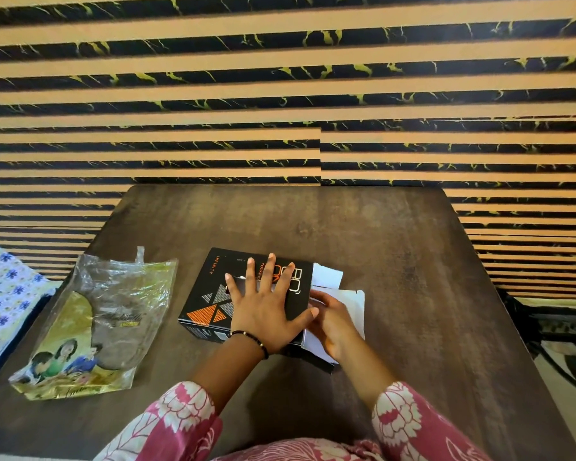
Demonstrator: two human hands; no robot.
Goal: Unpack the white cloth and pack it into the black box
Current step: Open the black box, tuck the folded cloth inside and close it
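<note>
A flat black cardboard box (213,294) with orange and grey triangle print lies at the centre of a dark brown wooden worktop (379,247). The left hand (263,304) presses flat on the lid, fingers spread, its grip open and holding nothing. The right hand (330,322) is at the box's right end, fingers on the white flaps (326,276) (whether its grip pinches one, I cannot tell). The white cloth is not visible. An empty clear plastic packet (107,314) with printed figures lies to the left, well apart.
</note>
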